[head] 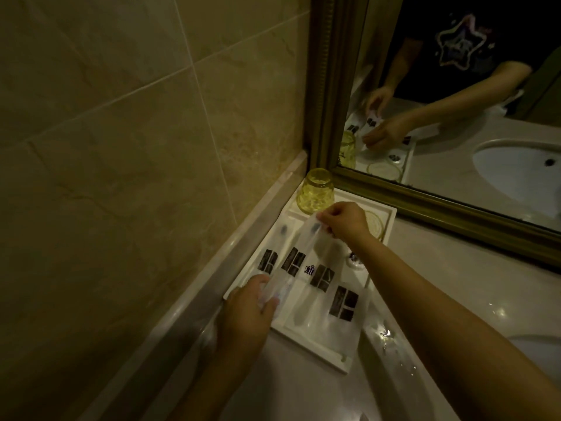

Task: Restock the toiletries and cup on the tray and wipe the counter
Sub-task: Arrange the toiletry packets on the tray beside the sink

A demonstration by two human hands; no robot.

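Observation:
A white tray (315,352) lies on the counter in the corner by the wall. Several clear toiletry packets with dark labels rest in it, one at the left (268,260) and one at the right (343,303). Both hands hold one toothbrush packet (291,261) over the tray: my right hand (343,221) pinches its far end, my left hand (249,305) grips its near end. A yellow glass cup (315,191) stands upside down at the tray's far corner. A round coaster (375,223) shows behind my right hand.
A gold-framed mirror (425,205) runs along the back of the counter and reflects the hands and a sink. A marble counter (440,268) with water drops lies right of the tray. A tiled wall (136,147) and ledge close the left side.

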